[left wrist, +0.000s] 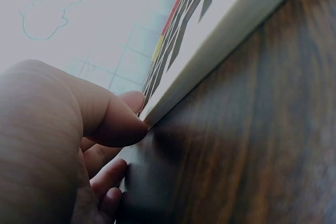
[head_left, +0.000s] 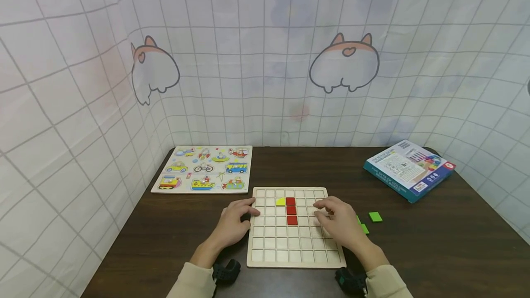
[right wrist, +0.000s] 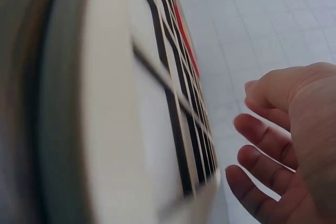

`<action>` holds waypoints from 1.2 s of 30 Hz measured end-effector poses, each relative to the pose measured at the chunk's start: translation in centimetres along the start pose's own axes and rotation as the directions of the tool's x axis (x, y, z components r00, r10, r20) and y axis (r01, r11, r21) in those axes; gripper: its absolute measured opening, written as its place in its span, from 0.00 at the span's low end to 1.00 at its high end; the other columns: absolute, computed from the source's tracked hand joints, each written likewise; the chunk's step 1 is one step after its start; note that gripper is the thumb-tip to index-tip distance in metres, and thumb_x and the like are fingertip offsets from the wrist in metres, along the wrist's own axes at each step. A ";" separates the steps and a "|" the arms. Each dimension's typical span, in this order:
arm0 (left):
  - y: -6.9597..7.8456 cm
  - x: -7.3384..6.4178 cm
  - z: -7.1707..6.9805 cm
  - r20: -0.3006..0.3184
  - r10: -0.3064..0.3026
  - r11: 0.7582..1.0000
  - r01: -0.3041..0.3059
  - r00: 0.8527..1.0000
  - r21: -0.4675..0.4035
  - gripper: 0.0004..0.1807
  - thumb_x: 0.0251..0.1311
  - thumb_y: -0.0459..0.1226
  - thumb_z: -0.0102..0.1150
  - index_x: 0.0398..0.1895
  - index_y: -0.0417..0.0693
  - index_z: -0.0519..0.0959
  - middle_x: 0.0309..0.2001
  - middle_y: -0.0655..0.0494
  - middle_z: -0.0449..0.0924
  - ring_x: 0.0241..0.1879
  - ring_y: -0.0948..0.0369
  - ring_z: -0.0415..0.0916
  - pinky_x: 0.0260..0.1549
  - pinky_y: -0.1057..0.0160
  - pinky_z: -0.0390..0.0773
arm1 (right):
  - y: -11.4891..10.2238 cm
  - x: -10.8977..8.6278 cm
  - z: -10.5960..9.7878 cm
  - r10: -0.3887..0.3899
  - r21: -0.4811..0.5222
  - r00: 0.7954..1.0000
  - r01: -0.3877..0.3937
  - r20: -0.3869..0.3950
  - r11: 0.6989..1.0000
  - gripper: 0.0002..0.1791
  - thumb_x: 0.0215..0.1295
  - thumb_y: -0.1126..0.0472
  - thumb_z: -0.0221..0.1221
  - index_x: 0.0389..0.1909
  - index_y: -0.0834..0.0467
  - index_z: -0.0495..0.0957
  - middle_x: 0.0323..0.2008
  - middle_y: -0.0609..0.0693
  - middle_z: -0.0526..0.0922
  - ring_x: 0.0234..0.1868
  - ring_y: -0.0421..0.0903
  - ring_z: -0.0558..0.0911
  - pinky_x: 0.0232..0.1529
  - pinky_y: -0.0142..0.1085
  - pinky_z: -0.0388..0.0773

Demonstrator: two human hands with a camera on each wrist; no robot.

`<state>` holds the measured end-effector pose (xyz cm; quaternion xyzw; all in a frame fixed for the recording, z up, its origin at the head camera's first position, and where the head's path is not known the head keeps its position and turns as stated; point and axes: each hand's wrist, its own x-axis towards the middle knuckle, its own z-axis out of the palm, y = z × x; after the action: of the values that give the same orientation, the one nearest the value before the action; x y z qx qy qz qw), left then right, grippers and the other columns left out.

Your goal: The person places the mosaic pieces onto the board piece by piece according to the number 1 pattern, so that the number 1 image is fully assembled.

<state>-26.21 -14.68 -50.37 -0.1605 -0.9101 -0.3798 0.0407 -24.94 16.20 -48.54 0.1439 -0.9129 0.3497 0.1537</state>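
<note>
A pale wooden grid board (head_left: 295, 256) lies on the dark table. Three red square tiles (head_left: 291, 210) form a column on it, with a yellow piece (head_left: 280, 202) left of the top one. At the board's left edge, my left hand (head_left: 232, 222) pinches the rim; the left wrist view shows thumb and forefinger (left wrist: 118, 121) meeting at its corner. My right hand (head_left: 340, 224) hovers over the right side of the board, fingers loosely bent. The right wrist view shows nothing between its fingers (right wrist: 262, 140).
Green tiles (head_left: 375, 217) lie right of the board, some partly hidden by my right hand. A vehicle picture puzzle (head_left: 213, 176) lies at the back left. A teal and white box (head_left: 407, 169) sits at the back right. Gridded cloth (head_left: 256, 82) walls the table.
</note>
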 end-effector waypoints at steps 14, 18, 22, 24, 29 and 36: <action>-0.3 -0.2 -0.3 0.000 -0.014 1.000 0.014 1.000 -0.001 0.19 0.55 0.26 0.53 0.43 0.54 0.85 0.67 0.55 0.70 0.69 0.52 0.59 0.65 0.41 0.53 | 3.7 -0.3 -3.2 0.029 -0.051 0.993 -0.034 -0.112 0.998 0.09 0.61 0.63 0.64 0.43 0.57 0.85 0.40 0.47 0.84 0.40 0.46 0.82 0.42 0.45 0.79; -0.3 -0.2 -0.3 0.006 -0.008 1.000 0.008 1.000 -0.006 0.19 0.56 0.26 0.53 0.44 0.54 0.85 0.68 0.56 0.70 0.69 0.52 0.59 0.65 0.41 0.53 | 4.3 -0.6 -4.3 0.071 -0.091 0.990 -0.083 -0.120 0.992 0.11 0.61 0.63 0.64 0.44 0.59 0.85 0.42 0.52 0.84 0.42 0.51 0.82 0.42 0.49 0.78; -0.1 0.0 -0.1 0.005 0.010 1.000 -0.010 1.000 -0.024 0.19 0.55 0.26 0.52 0.44 0.55 0.85 0.68 0.55 0.69 0.69 0.52 0.59 0.64 0.41 0.53 | 4.9 -0.8 -5.8 0.116 -0.184 0.984 -0.140 -0.135 0.973 0.12 0.61 0.62 0.63 0.44 0.60 0.84 0.43 0.57 0.83 0.40 0.56 0.82 0.40 0.53 0.77; -0.1 0.0 -0.2 -0.001 0.010 1.000 -0.010 1.000 -0.025 0.19 0.55 0.26 0.53 0.44 0.55 0.85 0.68 0.56 0.70 0.69 0.52 0.59 0.65 0.42 0.53 | 5.3 -0.8 -6.4 0.130 -0.212 0.981 -0.158 -0.143 0.964 0.12 0.61 0.62 0.63 0.45 0.61 0.84 0.43 0.59 0.83 0.40 0.58 0.82 0.40 0.55 0.76; 0.0 -0.1 -0.2 -0.002 0.001 1.000 -0.001 1.000 -0.019 0.19 0.55 0.26 0.53 0.44 0.55 0.85 0.67 0.56 0.70 0.69 0.52 0.59 0.65 0.42 0.53 | 6.3 -1.1 -7.7 0.161 -0.216 0.974 -0.194 -0.159 0.957 0.14 0.61 0.62 0.64 0.47 0.63 0.83 0.45 0.62 0.83 0.43 0.61 0.81 0.42 0.57 0.75; 0.0 0.0 -0.1 0.005 0.001 1.000 -0.001 1.000 -0.015 0.19 0.56 0.27 0.53 0.44 0.55 0.85 0.67 0.56 0.70 0.69 0.52 0.59 0.65 0.41 0.53 | 7.9 -2.0 -9.4 0.220 -0.224 0.968 -0.243 -0.121 0.944 0.15 0.63 0.59 0.62 0.47 0.63 0.83 0.45 0.63 0.83 0.40 0.59 0.81 0.39 0.55 0.75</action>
<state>-26.19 -14.75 -50.31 -0.1621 -0.9074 -0.3860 0.0376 -24.32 28.57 -47.32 -0.0003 -0.9504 0.2601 0.1704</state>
